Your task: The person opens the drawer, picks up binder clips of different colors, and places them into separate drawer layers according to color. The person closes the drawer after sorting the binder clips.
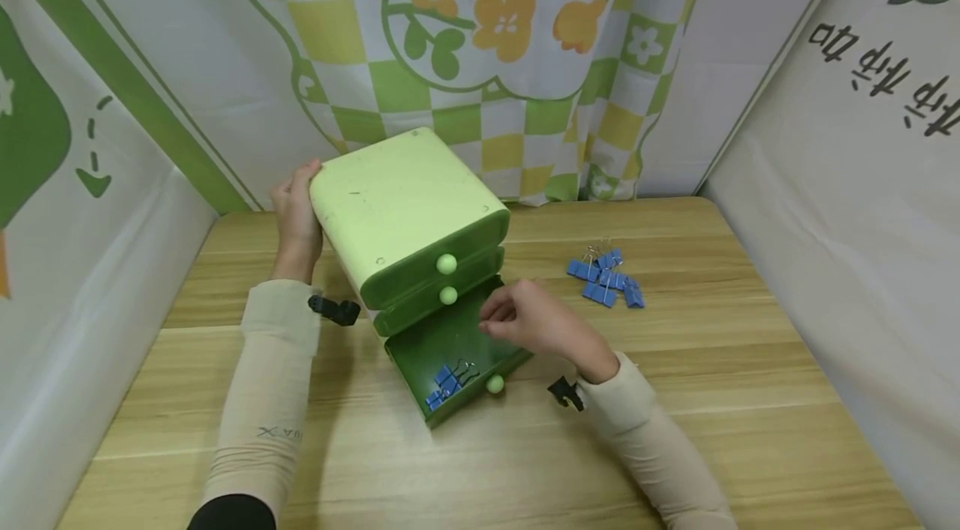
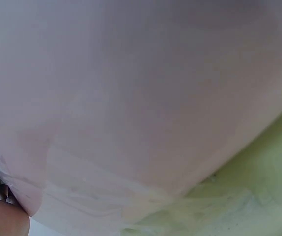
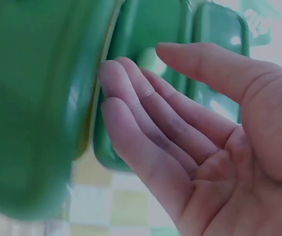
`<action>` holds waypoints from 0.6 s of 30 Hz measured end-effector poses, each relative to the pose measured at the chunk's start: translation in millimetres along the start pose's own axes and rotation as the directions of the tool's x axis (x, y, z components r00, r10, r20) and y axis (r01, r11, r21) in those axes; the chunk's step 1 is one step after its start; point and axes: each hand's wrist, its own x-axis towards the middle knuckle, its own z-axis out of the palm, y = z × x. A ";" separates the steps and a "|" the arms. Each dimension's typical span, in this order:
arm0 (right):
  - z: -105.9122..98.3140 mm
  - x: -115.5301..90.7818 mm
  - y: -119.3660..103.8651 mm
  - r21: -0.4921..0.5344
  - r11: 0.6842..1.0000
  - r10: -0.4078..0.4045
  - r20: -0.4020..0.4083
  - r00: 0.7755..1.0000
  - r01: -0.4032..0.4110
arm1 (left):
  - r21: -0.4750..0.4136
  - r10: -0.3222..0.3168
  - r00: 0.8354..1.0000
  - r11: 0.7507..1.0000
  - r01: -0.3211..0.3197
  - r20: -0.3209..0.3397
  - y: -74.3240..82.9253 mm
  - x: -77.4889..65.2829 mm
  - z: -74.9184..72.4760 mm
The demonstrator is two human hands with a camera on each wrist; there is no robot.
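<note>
A small light-green desktop cabinet (image 1: 408, 197) with dark green drawers stands angled on the table. My left hand (image 1: 297, 217) holds its rear left corner, the fingers bent at the edge and partly hidden. The bottom drawer (image 1: 420, 351) is pulled out; the middle one (image 1: 442, 297) sticks out a little. Blue binder clips (image 1: 448, 380) lie in the bottom drawer's front left corner. Over the right part of that drawer hovers my right hand (image 1: 536, 317), empty. In the right wrist view its fingers (image 3: 146, 142) are loosely bent, with the thumb apart from them.
Several blue binder clips (image 1: 606, 278) lie in a loose pile on the wooden table (image 1: 675, 397), right of the cabinet. Behind the table hangs a checkered, flower-printed cloth (image 1: 480, 122). White printed panels (image 1: 847, 205) close off both sides.
</note>
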 end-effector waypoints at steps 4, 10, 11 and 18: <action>-18.9 -7.7 3.4 -0.043 0.999 0.000 -0.080 0.997 -0.004 | 0.009 0.006 1.000 1.000 -0.006 0.009 0.0 0.6 0.6; -46.5 -17.4 13.4 -0.105 0.991 0.060 -0.219 0.974 -0.084 | 0.006 0.001 1.000 1.000 -0.002 0.018 1.1 1.2 1.0; -50.6 -18.7 16.8 -0.107 0.989 0.072 -0.242 0.968 -0.100 | 0.006 0.002 1.000 1.000 -0.002 0.020 1.3 1.1 0.9; -75.5 -25.9 54.9 -0.056 0.978 0.174 -0.326 0.929 -0.203 | -0.009 -0.008 1.000 1.000 0.008 0.027 0.6 -0.7 0.1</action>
